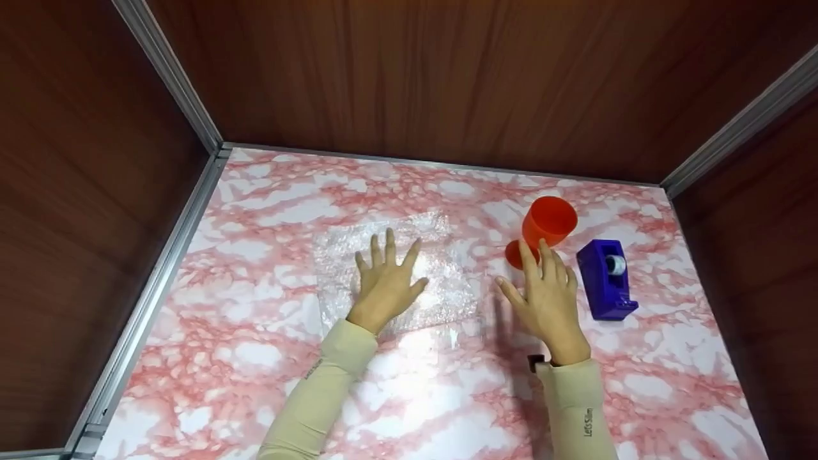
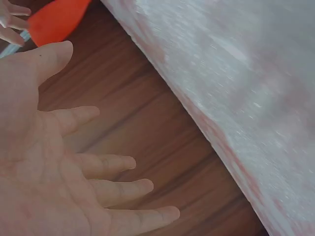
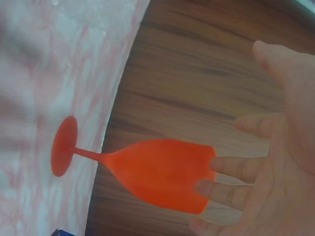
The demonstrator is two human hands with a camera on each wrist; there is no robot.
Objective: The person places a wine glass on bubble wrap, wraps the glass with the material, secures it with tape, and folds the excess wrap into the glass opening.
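A clear sheet of bubble wrap (image 1: pixel 335 275) lies flat on the table. Over it is my left hand (image 1: pixel 386 284), fingers spread; the left wrist view shows a gap between the palm and the sheet. An orange-red stemmed goblet (image 1: pixel 551 220) stands upright to the right of the wrap. My right hand (image 1: pixel 548 297) is held in front of it with fingers extended. Its fingertips overlap the goblet's bowl (image 3: pixel 160 172) in the right wrist view, and I cannot tell whether they touch. Neither hand holds anything.
A purple tape dispenser (image 1: pixel 601 287) with a roll of tape stands right of the right hand. The table (image 1: pixel 255 358) has a red-and-white marbled top. Brown wood-grain panels (image 1: pixel 409 76) with metal edging enclose its back and sides.
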